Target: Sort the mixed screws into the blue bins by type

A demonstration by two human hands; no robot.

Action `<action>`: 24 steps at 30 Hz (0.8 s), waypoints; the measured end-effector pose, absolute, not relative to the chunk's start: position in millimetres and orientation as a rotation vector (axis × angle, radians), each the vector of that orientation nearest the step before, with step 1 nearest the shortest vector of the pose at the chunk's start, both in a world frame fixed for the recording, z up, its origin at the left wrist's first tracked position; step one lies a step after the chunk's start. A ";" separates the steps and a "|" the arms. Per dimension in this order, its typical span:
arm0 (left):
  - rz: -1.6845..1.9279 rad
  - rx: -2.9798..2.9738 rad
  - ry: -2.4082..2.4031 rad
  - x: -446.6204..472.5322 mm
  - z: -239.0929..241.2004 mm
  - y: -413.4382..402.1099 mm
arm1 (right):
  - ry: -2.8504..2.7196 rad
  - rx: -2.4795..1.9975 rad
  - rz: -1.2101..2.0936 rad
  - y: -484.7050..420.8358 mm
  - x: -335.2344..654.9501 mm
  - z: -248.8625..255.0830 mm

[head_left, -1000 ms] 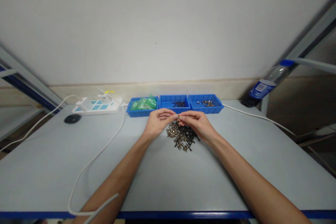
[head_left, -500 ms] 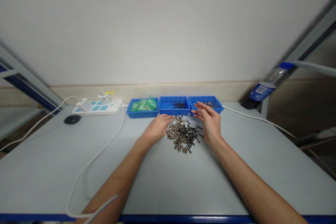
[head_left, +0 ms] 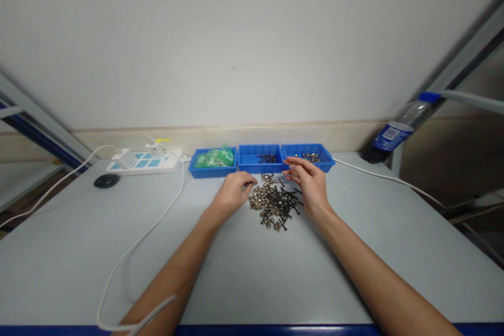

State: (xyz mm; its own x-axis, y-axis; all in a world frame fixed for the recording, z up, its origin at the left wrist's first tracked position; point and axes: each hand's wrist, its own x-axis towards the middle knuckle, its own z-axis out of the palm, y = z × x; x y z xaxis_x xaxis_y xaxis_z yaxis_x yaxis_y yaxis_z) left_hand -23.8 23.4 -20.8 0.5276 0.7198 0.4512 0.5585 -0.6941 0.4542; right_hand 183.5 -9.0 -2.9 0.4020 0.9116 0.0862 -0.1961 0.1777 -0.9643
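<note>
A heap of dark and brass-coloured screws [head_left: 274, 203] lies on the grey table [head_left: 244, 268], in front of three blue trays. My left hand [head_left: 232, 191] rests on the table at the heap's left edge, fingers curled toward the screws; whether it holds one is hidden. My right hand [head_left: 309, 184] hovers at the heap's right side, fingers spread and empty, just in front of the right tray [head_left: 325, 155]. That tray holds a few brass screws. The middle tray [head_left: 246, 157] holds a few dark screws. The left tray [head_left: 197, 168] holds green plastic bags.
A white power strip [head_left: 142, 161] with a white cable [head_left: 134, 252] lies at the back left, beside a black round disc [head_left: 103, 180]. A plastic bottle [head_left: 397, 131] leans at the back right. Another white cable [head_left: 386, 176] runs along the right side.
My hands, pinched together over the heap a second ago, have parted. The right hand reached to the right tray and has drawn back a little, now open. The left dropped to the heap's edge.
</note>
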 end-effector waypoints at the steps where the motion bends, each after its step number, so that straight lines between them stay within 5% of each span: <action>1: 0.957 2.474 1.073 -22.8 -20.0 22.9 | -0.822 -1.113 0.923 -9.3 183.2 -2.5; 24: 1.115 1.441 1.081 -10.5 -0.9 12.5 | -1.182 -1.110 1.035 -13.9 177.9 1.3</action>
State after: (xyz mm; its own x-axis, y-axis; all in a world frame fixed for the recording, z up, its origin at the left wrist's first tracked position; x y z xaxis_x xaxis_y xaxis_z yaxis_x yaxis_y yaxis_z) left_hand -10.5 12.5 -0.9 0.1823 0.9772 0.1087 0.0785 -0.1246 0.9891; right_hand 177.9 -13.9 1.3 0.1025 0.9820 0.1587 -0.0276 0.1623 -0.9863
